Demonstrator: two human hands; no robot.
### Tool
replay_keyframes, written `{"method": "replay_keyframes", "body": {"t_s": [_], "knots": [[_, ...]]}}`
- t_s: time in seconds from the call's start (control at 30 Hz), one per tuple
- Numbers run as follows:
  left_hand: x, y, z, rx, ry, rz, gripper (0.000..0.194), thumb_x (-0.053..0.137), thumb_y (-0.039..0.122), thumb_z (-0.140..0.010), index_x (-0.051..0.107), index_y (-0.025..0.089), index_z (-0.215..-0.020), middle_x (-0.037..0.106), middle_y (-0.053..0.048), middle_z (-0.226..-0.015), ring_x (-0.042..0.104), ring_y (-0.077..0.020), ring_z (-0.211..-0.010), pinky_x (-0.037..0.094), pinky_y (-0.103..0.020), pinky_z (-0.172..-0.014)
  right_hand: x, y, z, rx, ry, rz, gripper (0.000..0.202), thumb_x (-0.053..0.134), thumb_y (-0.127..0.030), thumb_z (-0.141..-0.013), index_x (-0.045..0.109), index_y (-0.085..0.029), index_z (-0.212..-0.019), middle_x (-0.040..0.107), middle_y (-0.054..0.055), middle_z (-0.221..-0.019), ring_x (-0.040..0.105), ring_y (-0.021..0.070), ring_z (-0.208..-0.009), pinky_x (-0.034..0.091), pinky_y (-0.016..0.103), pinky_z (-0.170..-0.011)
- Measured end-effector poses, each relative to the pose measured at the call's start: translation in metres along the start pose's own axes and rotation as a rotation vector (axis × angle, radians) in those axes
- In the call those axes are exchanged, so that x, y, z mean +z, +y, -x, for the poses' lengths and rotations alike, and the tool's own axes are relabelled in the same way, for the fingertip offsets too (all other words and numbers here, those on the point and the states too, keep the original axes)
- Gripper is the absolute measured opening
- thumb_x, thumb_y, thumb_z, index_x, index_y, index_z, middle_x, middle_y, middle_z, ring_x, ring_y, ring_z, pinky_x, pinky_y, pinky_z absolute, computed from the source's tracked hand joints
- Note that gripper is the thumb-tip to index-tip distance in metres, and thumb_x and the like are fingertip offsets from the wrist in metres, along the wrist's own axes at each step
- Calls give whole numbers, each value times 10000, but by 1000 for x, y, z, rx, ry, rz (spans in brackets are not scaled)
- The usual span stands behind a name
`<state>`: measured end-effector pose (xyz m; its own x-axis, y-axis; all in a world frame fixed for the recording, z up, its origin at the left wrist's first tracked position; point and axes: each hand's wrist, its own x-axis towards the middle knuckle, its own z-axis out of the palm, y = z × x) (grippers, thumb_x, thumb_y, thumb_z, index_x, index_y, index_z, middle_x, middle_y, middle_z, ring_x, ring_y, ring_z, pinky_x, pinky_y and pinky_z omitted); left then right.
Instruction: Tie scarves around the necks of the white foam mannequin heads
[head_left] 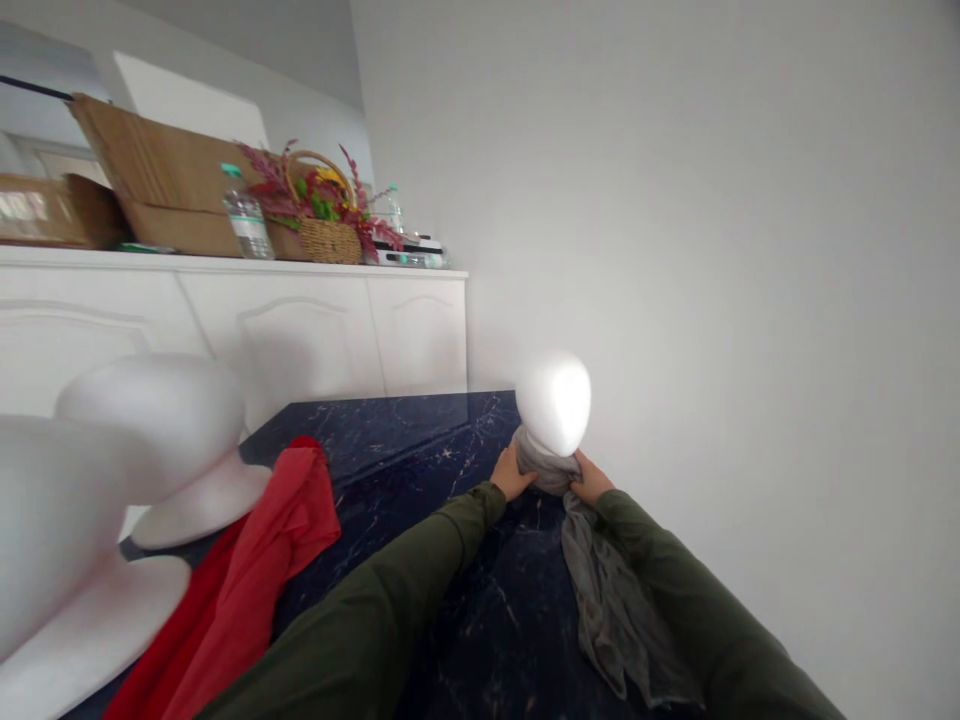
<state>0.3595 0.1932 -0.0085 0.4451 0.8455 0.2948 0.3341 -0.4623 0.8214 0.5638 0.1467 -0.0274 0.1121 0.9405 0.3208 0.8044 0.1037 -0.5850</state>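
Note:
A white mannequin head [553,400] stands upright at the far end of the dark blue marbled table [495,610], close to the wall. Wrapped around its neck is a grey scarf [615,600], one long end trailing down the table toward me. My left hand [513,474] grips the wrapped scarf on the left side of the neck, thumb in front. On the right side, my right hand [592,478] is closed on the scarf near where the loose end hangs. Some fingers of both hands are hidden behind the neck.
Two more white mannequin heads [157,420] stand at the left. Beside them lies a red scarf [285,520]. Behind the table, a white cabinet [315,340] carries cardboard boxes [172,160], a water bottle [247,220] and a flower basket [330,240]. A bare wall [750,300] rises at the right.

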Motion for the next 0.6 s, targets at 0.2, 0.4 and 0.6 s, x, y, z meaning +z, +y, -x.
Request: {"method": "replay_keyframes", "body": {"t_s": [0.2,0.4,0.6], "knots": [[-54,36,120,-50,-220,-96,640,701,300,-580,518,135,-1172,574,-120,-1178,512,-292,-1095,363,-393,-971,-8,-22,85,-57,10,52,741,559,-381,-701,330,-81,-1338,394,182,-1349,332,310,-1267,265,474,-1044],[-167,45,288,-114,-194,-700,349,451,377,-823,582,188,-1085,631,-68,-1059,576,-217,-989,414,-336,-895,25,-98,229,-174,-152,-23,602,517,-375,-784,368,-196,-1338,372,96,-1388,321,259,-1290,287,441,-1058],[-208,11,355,-441,118,-1182,416,502,438,-777,600,84,-971,602,-170,-998,557,-295,-961,419,-406,-839,76,-185,273,-96,-203,-284,464,529,-327,-776,515,-201,-1223,466,91,-1317,388,246,-1245,283,427,-1058]]}}
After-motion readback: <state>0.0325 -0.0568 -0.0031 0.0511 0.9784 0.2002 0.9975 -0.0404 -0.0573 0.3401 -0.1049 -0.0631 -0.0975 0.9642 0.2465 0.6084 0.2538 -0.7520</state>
